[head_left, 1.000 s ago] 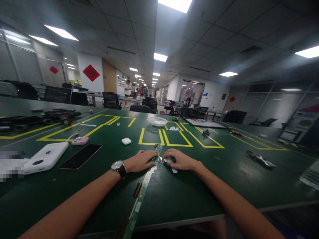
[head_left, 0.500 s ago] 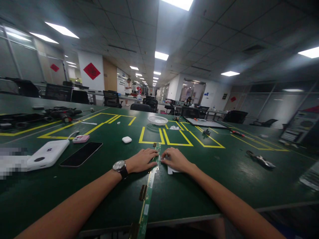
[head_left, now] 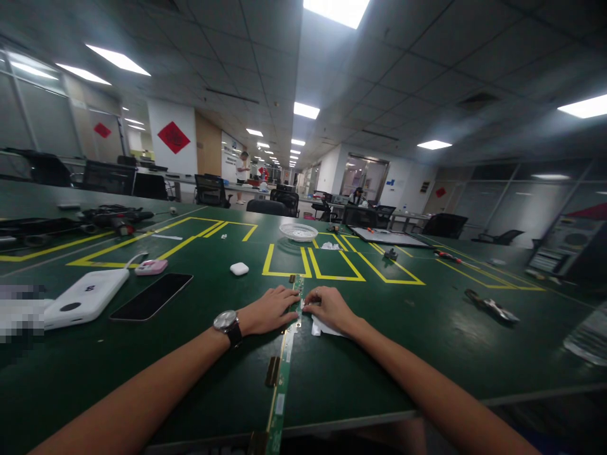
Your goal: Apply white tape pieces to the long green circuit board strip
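Slim circuit board (head_left: 281, 401) lies lengthwise on a dark green table (head_left: 360, 385)

The board is a long, narrow strip, green with a pale line along its left side; flat brown tabs (head_left: 272, 371) jut from that same side. It runs from the near table edge toward the middle, between the two forearms. Creased white paper (head_left: 317, 327) lies just right of it, partly beneath the right hand (head_left: 334, 308). Farther off sits a round white basket (head_left: 298, 236) with slotted walls.

The tabletop is smooth and faintly glossy, marked out in rectangles of yellow tape (head_left: 337, 279). On the left lie a flat black phone (head_left: 152, 297) and a rounded white device (head_left: 88, 294). Far beyond stand dark chairs (head_left: 212, 191) under bright ceiling panels (head_left: 306, 110).

The left hand (head_left: 268, 311) is spread nearly flat, palm down, fingertips at the board's far part, clasping nothing. The right hand's fingers are bent, thumb and forefinger close together at the board's right edge; whether they pinch something small, I cannot tell.
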Tool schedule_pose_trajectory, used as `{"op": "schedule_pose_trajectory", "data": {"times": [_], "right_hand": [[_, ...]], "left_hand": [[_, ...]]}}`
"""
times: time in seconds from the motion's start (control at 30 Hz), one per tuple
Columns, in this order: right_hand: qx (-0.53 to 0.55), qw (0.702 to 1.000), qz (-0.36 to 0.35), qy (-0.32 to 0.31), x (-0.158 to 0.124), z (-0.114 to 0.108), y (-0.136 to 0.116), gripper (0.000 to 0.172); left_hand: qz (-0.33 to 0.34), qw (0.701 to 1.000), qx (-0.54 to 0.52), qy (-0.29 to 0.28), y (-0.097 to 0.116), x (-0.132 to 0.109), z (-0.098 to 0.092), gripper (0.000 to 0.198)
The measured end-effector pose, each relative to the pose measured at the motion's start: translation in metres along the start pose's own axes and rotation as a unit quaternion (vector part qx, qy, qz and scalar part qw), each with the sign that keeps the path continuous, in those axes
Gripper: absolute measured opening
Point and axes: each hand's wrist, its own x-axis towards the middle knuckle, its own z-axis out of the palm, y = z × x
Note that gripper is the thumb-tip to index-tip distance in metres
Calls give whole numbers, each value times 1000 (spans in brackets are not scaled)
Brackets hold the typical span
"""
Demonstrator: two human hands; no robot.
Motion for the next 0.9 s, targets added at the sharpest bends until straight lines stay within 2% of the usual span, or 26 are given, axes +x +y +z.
{"op": "schedule_pose_trajectory", "data": {"times": [0.23,0.4,0.9], "right_hand": [[56,998,-32,9,-1,-2,3,10],[54,997,-53,17,-1,2,8,12],[29,998,-44,30,-1,8,8,15]], "left_hand": [[18,999,-13,-31,-9,2,1,45],[10,999,-8,-44,-4,2,-3,43],[11,999,-43,-23,-5,0,2,44]]}}
